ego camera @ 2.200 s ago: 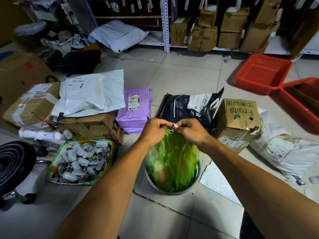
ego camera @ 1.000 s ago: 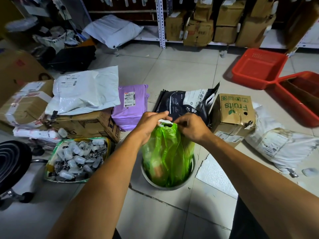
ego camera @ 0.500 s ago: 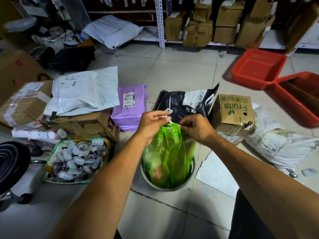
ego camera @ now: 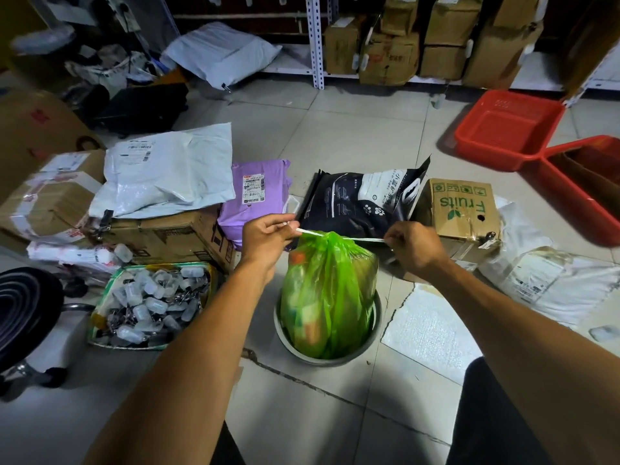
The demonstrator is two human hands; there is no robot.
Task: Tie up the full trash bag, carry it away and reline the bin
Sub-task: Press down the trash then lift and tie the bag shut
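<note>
Now that your hands have moved apart, left hand (ego camera: 268, 234) and right hand (ego camera: 414, 245) each pinch an end of the white drawstring (ego camera: 364, 239), pulled taut, cinching the green trash bag (ego camera: 327, 290) neck. Bag sits in the bin (ego camera: 375, 340) on the floor. Knot tightening; lifting comes next.
</note>
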